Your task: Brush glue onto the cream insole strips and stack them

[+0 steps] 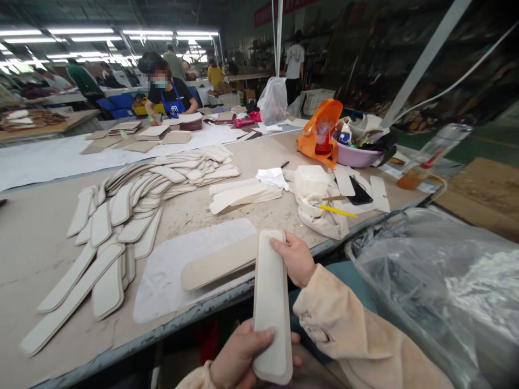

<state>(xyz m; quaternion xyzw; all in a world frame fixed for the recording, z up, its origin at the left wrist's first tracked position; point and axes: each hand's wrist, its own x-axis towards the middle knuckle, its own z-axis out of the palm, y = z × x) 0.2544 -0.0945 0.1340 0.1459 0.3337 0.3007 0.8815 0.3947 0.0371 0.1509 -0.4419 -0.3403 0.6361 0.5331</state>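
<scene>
Pale panel (pixel 271 292) (rounded corners) pinched by left hand (pixel 239 351) low, right hand (pixel 298 259) high, by near edge of worktop (pixel 36 243).

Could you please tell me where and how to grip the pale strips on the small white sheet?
Pinch the pale strips by their rounded left end, probably best from the left: that end lies exposed, while the held panel hides the right end.
</scene>
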